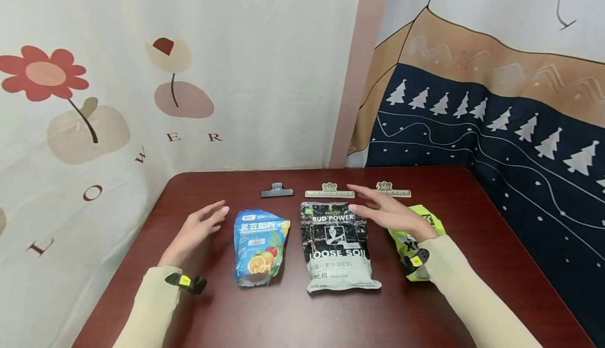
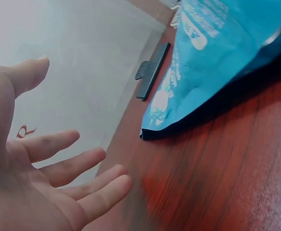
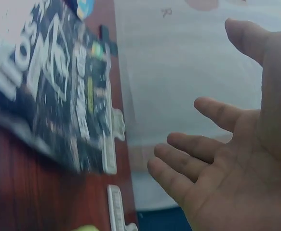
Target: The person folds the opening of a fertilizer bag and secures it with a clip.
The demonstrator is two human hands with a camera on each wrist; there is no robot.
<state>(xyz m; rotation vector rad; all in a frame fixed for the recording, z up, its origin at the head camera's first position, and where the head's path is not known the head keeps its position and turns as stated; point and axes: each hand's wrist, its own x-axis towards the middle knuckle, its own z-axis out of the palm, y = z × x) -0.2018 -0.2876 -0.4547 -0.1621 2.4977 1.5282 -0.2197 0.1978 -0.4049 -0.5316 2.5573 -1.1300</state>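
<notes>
My left hand (image 1: pixel 196 232) hovers left of a blue fertilizer bag (image 1: pixel 257 245), its fingers spread and holding nothing. In the left wrist view the bag's blue side (image 2: pixel 222 62) stands beyond the fingertips. My right hand (image 1: pixel 389 211) is stretched out above the table between a black and white LOOSE SOIL bag (image 1: pixel 336 248) and a yellow-green bag (image 1: pixel 408 243), which the hand and sleeve partly hide. Nothing is between its fingers; the right wrist view shows the palm and the soil bag (image 3: pixel 53 72) apart from it.
Behind the bags lie a dark grey clip (image 1: pixel 277 190) and two gold-toned clips, one in the middle (image 1: pixel 329 190) and one at right (image 1: pixel 394 192). All sit near the back edge of the reddish-brown table (image 1: pixel 264 319). Printed curtains (image 1: pixel 264 75) hang behind it.
</notes>
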